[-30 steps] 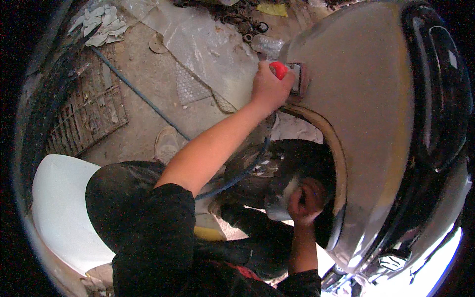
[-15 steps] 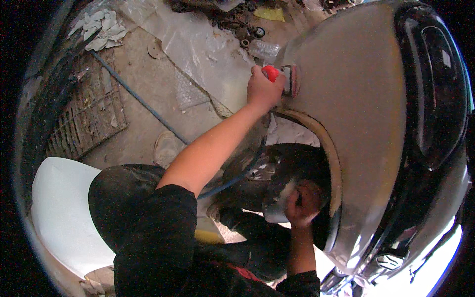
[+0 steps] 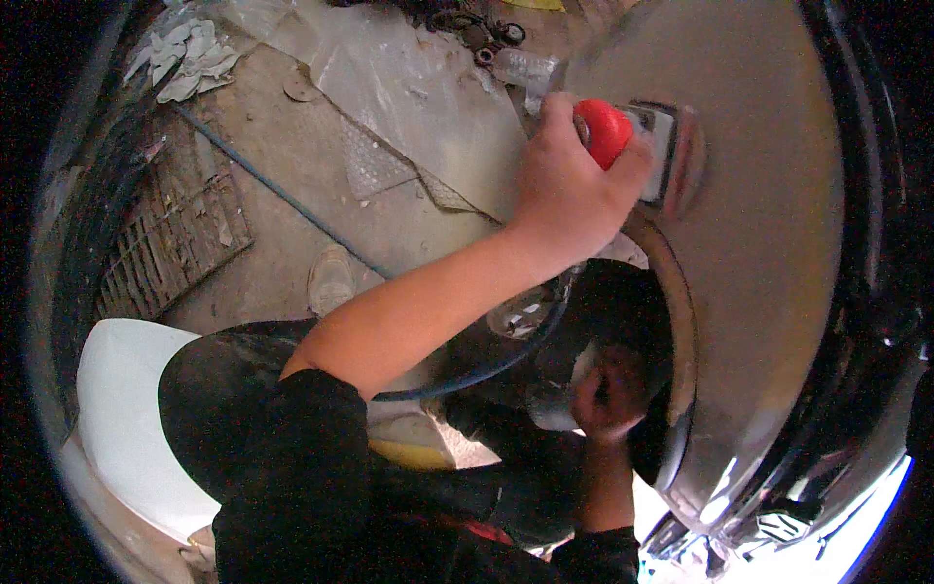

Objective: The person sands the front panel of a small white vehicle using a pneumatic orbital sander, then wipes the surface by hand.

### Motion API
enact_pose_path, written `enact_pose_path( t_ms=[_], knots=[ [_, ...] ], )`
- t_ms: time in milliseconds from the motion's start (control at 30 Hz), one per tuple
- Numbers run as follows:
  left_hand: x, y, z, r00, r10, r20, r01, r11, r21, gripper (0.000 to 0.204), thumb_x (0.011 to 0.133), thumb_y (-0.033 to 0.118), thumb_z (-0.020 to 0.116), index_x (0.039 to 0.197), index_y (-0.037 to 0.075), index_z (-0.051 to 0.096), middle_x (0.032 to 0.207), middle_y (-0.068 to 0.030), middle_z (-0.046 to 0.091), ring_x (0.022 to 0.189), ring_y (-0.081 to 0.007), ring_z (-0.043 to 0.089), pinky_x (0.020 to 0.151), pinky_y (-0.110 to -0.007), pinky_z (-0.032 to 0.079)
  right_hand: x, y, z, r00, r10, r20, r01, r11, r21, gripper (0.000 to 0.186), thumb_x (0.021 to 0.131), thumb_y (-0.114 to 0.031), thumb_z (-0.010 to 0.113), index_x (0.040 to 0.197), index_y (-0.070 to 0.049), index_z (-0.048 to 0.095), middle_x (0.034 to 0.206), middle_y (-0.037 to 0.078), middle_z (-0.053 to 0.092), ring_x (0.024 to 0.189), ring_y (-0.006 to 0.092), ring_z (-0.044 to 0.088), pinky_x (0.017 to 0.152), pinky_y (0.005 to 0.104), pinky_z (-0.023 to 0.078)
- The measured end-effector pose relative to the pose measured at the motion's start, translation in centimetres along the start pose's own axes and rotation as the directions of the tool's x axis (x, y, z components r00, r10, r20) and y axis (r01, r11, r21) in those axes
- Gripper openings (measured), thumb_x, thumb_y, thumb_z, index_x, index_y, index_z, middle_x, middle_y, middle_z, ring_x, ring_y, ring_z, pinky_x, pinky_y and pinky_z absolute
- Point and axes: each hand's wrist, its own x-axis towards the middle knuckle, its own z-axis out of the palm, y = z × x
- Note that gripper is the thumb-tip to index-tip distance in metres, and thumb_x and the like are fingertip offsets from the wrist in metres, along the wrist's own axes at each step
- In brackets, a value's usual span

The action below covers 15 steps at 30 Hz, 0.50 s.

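Note:
My left hand (image 3: 574, 190) is closed around the red knob of a sanding block (image 3: 610, 133). The block's flat rectangular base lies against the grey-brown car body panel (image 3: 754, 224), just above the wheel arch edge (image 3: 673, 292). Lower down, my right hand (image 3: 613, 394) is in shadow inside the wheel arch, its fingers curled. What it holds, if anything, is too dark to make out. Close to that hand is a pale rounded surface (image 3: 555, 407), partly hidden.
A blue hose (image 3: 282, 200) crosses the floor and bends past my legs. Plastic sheeting (image 3: 409, 88), a clear bottle (image 3: 525, 68) and loose parts lie beyond. Left are a slatted rack (image 3: 180, 238), crumpled gloves (image 3: 190, 56) and a white chair (image 3: 136, 419). A black bumper (image 3: 876, 243) adjoins the panel.
My left hand and the sanding block have moved right across the panel and look larger. My right hand stays inside the wheel arch, and the whole view has shifted slightly.

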Motion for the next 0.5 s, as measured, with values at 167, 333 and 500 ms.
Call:
enact_pose_path(
  t_ms=[167,333,500],
  knots=[
    [-0.8,-0.7,0.6,0.979,0.205,-0.013,-0.204,0.977,0.06,0.053,0.09,0.044,0.074,0.108,0.0,0.05,0.078,-0.0052,0.057,0.07,-0.016,0.053,0.069,-0.035,0.048,-0.4,-0.1,-0.2,0.999,-0.034,-0.001,0.033,0.997,-0.069,0.014,0.09,-0.008,0.059,0.09,0.001,0.07,0.094,0.018,0.071,0.086,0.0374,0.069,0.079,0.045,0.058],
    [1.0,-4.0,0.1,0.999,0.033,-0.035,-0.031,0.999,0.03,0.053,0.087,0.041,0.075,0.107,-0.002,0.052,0.089,-0.0151,0.061,0.081,-0.0246,0.061,0.076,-0.04,0.05,0.0,0.3,-0.3,1.0,-0.028,0.007,0.028,1.0,0.01,0.013,0.086,-0.009,0.066,0.097,-0.004,0.068,0.098,0.017,0.072,0.087,0.037,0.069,0.079,0.0477,0.059],
    [3.2,-9.2,-0.4,0.983,-0.165,-0.081,0.174,0.979,0.106,0.056,0.085,0.04,0.075,0.111,-0.005,0.055,0.099,-0.0199,0.066,0.091,-0.0297,0.065,0.084,-0.041,0.051,0.6,-0.1,-0.2,0.999,0.032,0.024,-0.032,0.999,0.014,0.012,0.085,-0.007,0.063,0.091,0.0,0.07,0.096,0.018,0.071,0.088,0.0366,0.068,0.084,0.0461,0.054]
  ],
)
